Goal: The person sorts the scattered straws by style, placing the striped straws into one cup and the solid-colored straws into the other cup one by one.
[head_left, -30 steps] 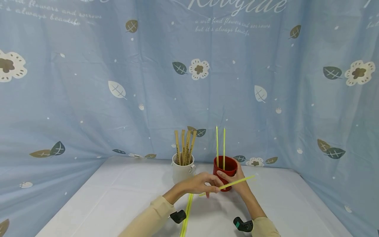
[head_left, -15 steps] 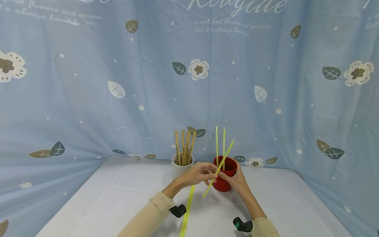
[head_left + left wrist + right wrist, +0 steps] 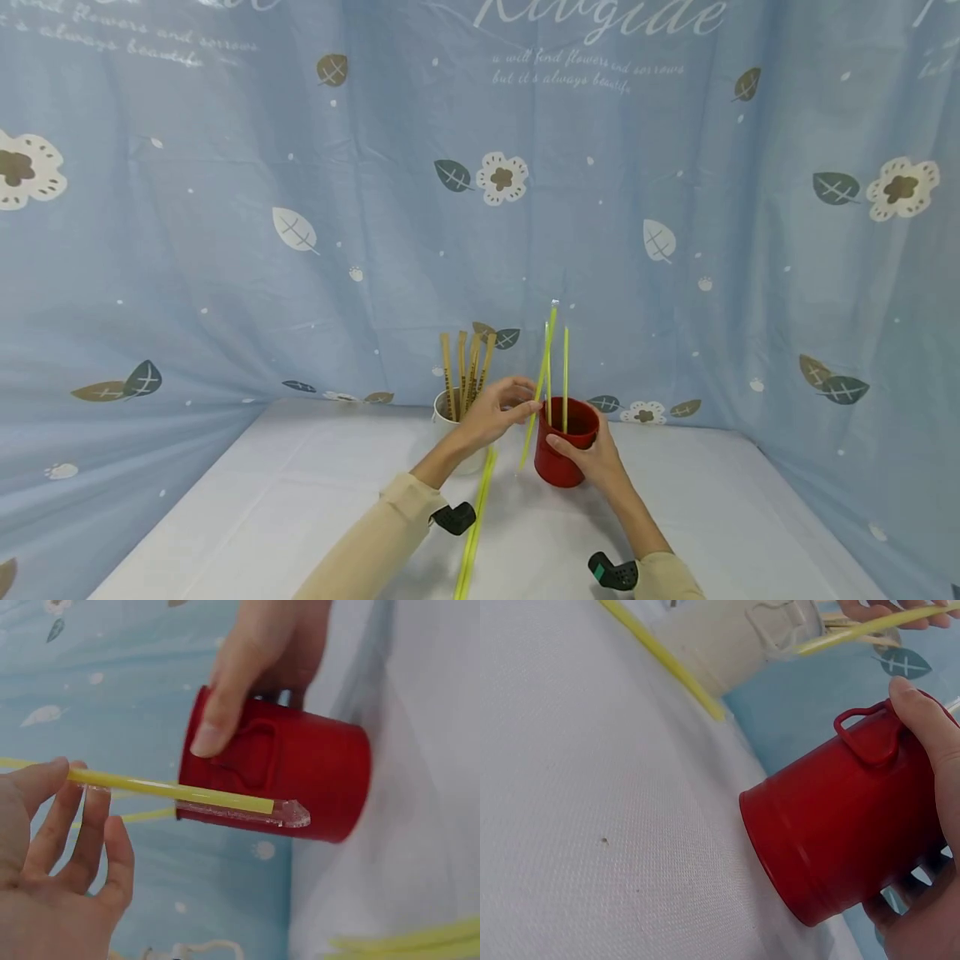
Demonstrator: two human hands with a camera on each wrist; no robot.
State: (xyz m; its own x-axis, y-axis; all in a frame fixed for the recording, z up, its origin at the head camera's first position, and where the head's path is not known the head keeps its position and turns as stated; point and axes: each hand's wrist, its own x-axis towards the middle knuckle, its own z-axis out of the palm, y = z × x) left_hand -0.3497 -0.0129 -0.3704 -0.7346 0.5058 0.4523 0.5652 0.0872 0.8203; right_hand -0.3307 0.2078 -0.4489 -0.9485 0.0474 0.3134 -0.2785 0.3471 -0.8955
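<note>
My left hand [image 3: 493, 414] pinches a yellow straw [image 3: 217, 797] in a clear wrapper between thumb and fingertips. That straw stands nearly upright in the head view, just left of the red bucket [image 3: 558, 462], its lower end outside the bucket. My right hand [image 3: 600, 460] grips the bucket by its right side, the thumb [image 3: 922, 712] at the rim near a wire side handle [image 3: 866, 735]. Two more yellow straws [image 3: 566, 367] stand inside the bucket. In the left wrist view the held straw's wrapped end crosses in front of the bucket wall.
Left of the red bucket stands a white bucket [image 3: 442, 429] holding several brown printed paper-wrapped sticks [image 3: 462, 367], partly behind my left hand. Further yellow straws [image 3: 472, 533] lie on the white tabletop [image 3: 300, 500]. A blue printed curtain [image 3: 390, 275] hangs behind.
The straw in my left hand has swung from nearly level to nearly upright. My left hand has risen and shifted slightly left of the red bucket; my right hand keeps its grip there.
</note>
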